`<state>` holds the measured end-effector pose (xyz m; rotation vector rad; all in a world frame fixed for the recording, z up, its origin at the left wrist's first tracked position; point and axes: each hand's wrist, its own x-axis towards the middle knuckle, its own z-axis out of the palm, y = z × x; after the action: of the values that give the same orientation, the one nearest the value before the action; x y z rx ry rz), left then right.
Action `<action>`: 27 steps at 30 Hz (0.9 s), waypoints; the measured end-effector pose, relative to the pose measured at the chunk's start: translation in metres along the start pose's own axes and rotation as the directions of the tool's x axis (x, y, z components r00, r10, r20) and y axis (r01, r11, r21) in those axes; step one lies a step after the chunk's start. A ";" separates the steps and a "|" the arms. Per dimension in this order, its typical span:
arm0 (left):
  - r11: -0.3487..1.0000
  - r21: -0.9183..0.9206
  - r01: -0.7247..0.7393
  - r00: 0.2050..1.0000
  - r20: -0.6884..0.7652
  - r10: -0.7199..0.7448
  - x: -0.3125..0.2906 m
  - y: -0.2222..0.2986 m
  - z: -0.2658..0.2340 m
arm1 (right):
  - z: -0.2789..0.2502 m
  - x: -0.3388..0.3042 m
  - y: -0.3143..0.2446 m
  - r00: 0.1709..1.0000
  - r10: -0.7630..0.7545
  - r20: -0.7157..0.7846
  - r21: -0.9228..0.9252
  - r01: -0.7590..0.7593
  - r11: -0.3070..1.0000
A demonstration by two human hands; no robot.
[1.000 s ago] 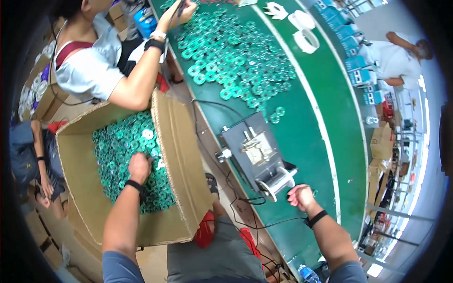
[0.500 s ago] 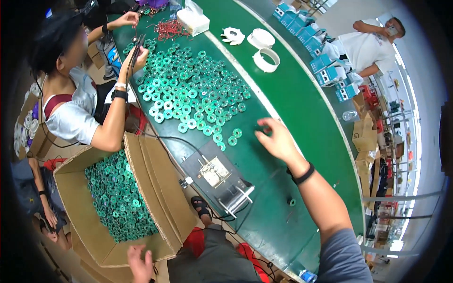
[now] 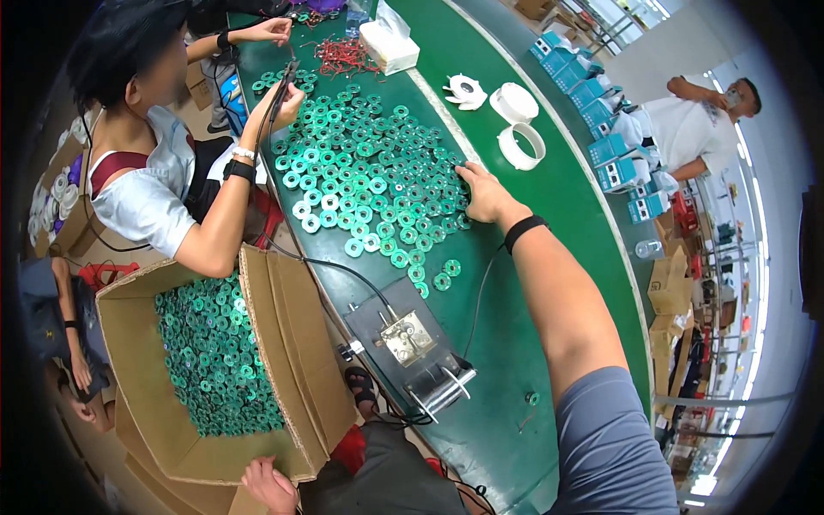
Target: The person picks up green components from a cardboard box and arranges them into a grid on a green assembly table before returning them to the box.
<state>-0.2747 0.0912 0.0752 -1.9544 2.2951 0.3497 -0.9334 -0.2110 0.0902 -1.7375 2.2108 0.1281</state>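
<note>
Many green ring-shaped circuit boards [image 3: 378,172] lie spread in one layer over the dark green table. At the right edge of this spread rests my right hand [image 3: 489,196], fingers stretched out against the outermost boards and not closed round any. My left hand [image 3: 271,487] is low, beside the near edge of a cardboard box [image 3: 296,343]. Its fingers are loosely bent with nothing visible in them. Inside the box is a deep heap of the same green boards [image 3: 219,360].
A metal fixture on a dark block [image 3: 408,339], with a cable, stands at the table's near edge. Across the table, a co-worker [image 3: 159,172] holds a cable-fed tool. White plastic rings [image 3: 521,146], a tissue box [image 3: 389,45] and red wires [image 3: 343,57] lie farther back. Another person stands behind blue boxes [image 3: 614,163].
My right hand has moved forward and left, from above the bare table to the edge of the boards. My left hand has shifted slightly right and down, beside the box's edge. The view has shifted.
</note>
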 end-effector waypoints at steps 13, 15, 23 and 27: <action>1.000 -0.006 -0.015 0.998 -0.058 0.014 -0.004 -0.004 0.018 | -0.002 -0.002 0.012 0.999 0.031 0.031 0.003 -0.031 1.000; 1.000 -0.018 -0.011 0.999 -0.049 0.011 -0.003 -0.004 0.019 | 0.001 -0.001 0.018 1.000 0.013 -0.007 0.008 -0.013 1.000; 0.998 -0.051 0.046 0.998 0.035 -0.044 0.001 0.002 0.009 | 0.001 -0.011 0.015 0.999 0.037 -0.020 0.020 -0.036 0.999; 1.000 -0.030 -0.010 0.997 -0.081 0.008 0.000 0.001 0.014 | 0.005 -0.018 0.012 0.995 0.007 -0.100 0.036 -0.003 0.999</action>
<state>-0.2769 0.0950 0.0623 -2.0089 2.3619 0.3131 -0.9401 -0.1895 0.0892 -1.7556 2.2734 0.0024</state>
